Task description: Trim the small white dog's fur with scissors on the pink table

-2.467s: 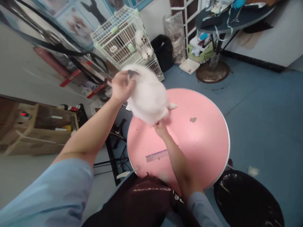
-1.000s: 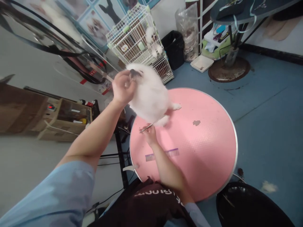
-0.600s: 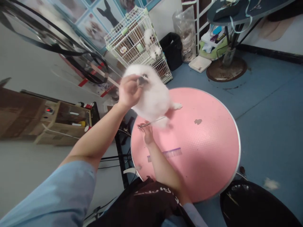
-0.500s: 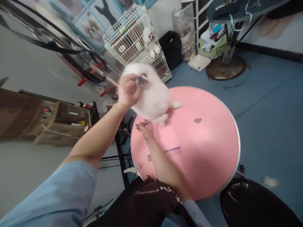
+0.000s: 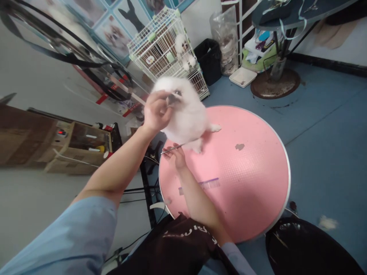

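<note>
A fluffy white dog [image 5: 189, 110] sits on the far left part of a round pink table [image 5: 246, 168]. My left hand [image 5: 157, 110] is closed on the dog's muzzle, fingers beside its dark nose. Lower down, my right hand [image 5: 176, 154] holds grooming scissors [image 5: 172, 148], their blades pointing toward the fur by the dog's front leg. Whether the blade tips touch the fur I cannot tell. Beneath my right forearm lies a purple-backed comb [image 5: 210, 183], partly hidden by the arm.
A white wire cage [image 5: 160, 46] with another white dog [image 5: 183, 49] stands behind the table, beside a black bin [image 5: 208, 61]. A dark grooming table [image 5: 304, 15] is at the back right. A black round seat [image 5: 306, 248] stands at the front right. Cardboard boxes [image 5: 77, 149] lie left.
The view has shifted slightly. My right hand and the scissors have moved a little left and up. My left hand keeps its hold on the dog's muzzle.
</note>
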Action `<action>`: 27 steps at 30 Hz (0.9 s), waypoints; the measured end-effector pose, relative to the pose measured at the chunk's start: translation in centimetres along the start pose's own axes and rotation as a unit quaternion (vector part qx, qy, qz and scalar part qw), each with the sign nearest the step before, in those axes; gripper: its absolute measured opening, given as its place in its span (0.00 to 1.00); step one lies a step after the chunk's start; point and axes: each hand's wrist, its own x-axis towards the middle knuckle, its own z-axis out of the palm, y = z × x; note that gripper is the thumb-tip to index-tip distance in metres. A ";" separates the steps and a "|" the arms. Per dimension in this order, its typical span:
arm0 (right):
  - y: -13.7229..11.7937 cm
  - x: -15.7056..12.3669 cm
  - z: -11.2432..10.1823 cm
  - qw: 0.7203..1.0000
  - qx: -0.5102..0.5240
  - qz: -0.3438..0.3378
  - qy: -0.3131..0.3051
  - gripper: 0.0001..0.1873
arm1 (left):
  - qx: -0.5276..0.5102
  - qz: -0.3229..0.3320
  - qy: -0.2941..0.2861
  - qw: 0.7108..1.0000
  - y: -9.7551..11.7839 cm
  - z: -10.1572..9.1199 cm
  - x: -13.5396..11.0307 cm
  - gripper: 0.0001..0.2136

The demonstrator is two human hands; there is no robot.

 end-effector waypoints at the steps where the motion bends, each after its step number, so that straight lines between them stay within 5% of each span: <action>1: -0.2 0.1 -0.6 1.000 -0.016 0.004 0.002 0.25 | 0.000 -0.004 -0.002 1.000 0.2 0.0 0.0 0.13; 11: -3.6 0.4 -5.9 0.989 -0.138 0.016 -0.053 0.29 | -0.002 0.005 -0.003 1.000 0.5 0.4 0.5 0.11; 18: -5.1 0.7 -7.0 0.983 -0.175 0.044 -0.045 0.30 | 0.003 0.039 -0.011 0.999 0.9 0.7 0.6 0.08; 27: -8.0 1.6 -8.2 0.963 -0.266 -0.012 -0.051 0.30 | -0.002 0.016 -0.025 1.000 1.8 0.7 1.0 0.07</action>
